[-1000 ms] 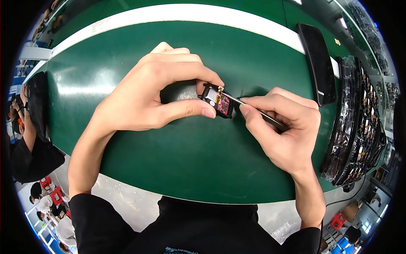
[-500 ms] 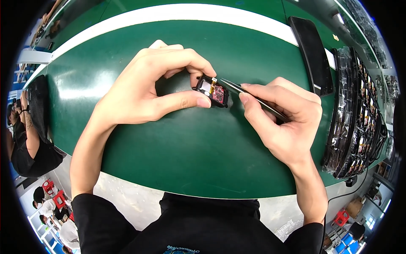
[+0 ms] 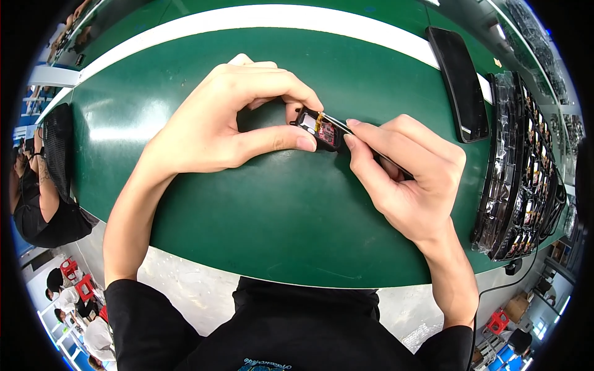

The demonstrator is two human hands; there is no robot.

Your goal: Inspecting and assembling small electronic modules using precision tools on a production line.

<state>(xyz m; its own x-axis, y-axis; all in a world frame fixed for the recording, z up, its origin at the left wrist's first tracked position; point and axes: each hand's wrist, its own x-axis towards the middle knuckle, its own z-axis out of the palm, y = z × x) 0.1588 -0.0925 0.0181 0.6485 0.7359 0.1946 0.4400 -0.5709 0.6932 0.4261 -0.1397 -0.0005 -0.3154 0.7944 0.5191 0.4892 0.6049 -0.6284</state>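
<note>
Over the green table, my left hand (image 3: 226, 117) pinches a small black smartwatch case (image 3: 337, 141) between thumb and fingers. The case lies open side up, tilted slightly. Inside it show a silver-white block, a red circuit board (image 3: 327, 132) and a yellow flex cable (image 3: 319, 121). My right hand (image 3: 414, 170) is closed round a pair of metal tweezers (image 3: 338, 122), held like a pen. Their tips reach the upper edge of the case beside the flex cable and my left fingertip. Whether they grip the cable is too small to tell.
A stack of black and clear plastic trays (image 3: 523, 167) with small electronic parts stands at the right table end. Behind it lies a black phone-like slab (image 3: 458, 83). A white strip (image 3: 278, 17) crosses the table's (image 3: 297, 229) far side. At far left are a black mesh chair back (image 3: 57, 154) and another person.
The tweezers have moved left, from just off the case to its upper edge at the flex cable. My left hand and the case have shifted slightly right.
</note>
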